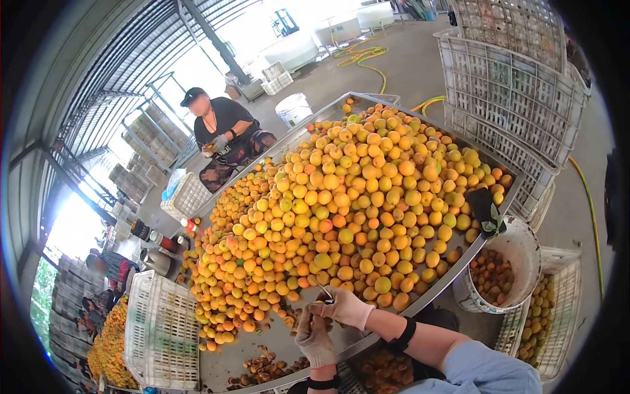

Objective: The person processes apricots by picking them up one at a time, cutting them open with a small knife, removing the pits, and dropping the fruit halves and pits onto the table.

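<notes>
Both my hands wear pale work gloves and meet at the near edge of a big heap of yellow-orange apricots (354, 197) on a metal table (262, 341). My right hand (346, 307) comes in from the right on a blue-sleeved arm. It grips a thin metal tool (324, 291) that points up toward the fruit. Just below it, touching it, is my left hand (314, 340) with its fingers curled. Whatever is inside them is hidden. Brown pits (266, 368) lie on the bare table left of my hands.
A white bucket (525, 253) of pits stands at the right, beside white crates (558, 315) holding fruit. Empty crates (512, 98) are stacked beyond. Another crate (161, 328) sits at the left. A seated person (223, 134) in black works at the far end.
</notes>
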A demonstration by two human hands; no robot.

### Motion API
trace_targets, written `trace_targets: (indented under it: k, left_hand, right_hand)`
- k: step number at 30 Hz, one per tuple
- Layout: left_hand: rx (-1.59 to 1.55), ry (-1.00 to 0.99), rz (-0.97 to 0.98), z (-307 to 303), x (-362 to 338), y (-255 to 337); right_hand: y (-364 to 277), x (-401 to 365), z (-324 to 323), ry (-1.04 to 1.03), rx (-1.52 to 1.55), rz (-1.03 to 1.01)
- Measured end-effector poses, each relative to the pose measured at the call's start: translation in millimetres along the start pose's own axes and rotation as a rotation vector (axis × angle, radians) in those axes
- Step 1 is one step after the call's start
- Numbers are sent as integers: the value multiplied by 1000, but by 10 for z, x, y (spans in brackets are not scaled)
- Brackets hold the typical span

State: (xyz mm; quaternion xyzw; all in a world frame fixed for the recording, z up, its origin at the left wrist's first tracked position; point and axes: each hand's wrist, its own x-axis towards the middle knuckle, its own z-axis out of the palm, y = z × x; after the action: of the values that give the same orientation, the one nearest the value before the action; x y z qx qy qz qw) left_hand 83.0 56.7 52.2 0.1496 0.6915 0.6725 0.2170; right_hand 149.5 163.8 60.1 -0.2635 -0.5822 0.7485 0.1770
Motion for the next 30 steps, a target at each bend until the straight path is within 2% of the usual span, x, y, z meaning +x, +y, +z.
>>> trace_targets:
  k: [4, 6, 7, 9, 13, 15, 19, 21, 25, 27, 30]
  left_hand:
    - [-11, -38, 64, 2, -71, 32]
    - [-186, -42, -68, 2, -80, 146]
    - [-185, -41, -68, -3, -83, 177]
    - [-182, -52, -82, -8, -91, 234]
    - [-42, -24, -44, -10, -179, 318]
    - [-129, -60, 23, -35, -144, 249]
    - [-131, -101, 34, -32, -95, 222]
    - [-101, -29, 102, -2, -98, 201]
    - [-206, 62, 114, 50, -2, 271]
    - [-356, 15, -57, 86, -16, 366]
    - [-239, -110, -165, -27, 6, 300]
  right_hand:
    - [-21, -27, -30, -75, 54, -2]
    - [110, 27, 9, -58, 13, -227]
    - [148, 46, 6, -59, 14, -227]
    - [132, 55, 5, -42, -91, -389]
    - [13, -31, -10, -150, -78, -242]
    - [79, -32, 23, -103, -190, -400]
    - [45, -65, 61, -76, -206, -414]
    - [-20, -98, 73, -43, -403, -365]
    - [-47, -112, 88, -24, -304, -390]
    - [-17, -86, 90, 51, -328, -403]
    - [-76, -118, -1, 4, -436, -355]
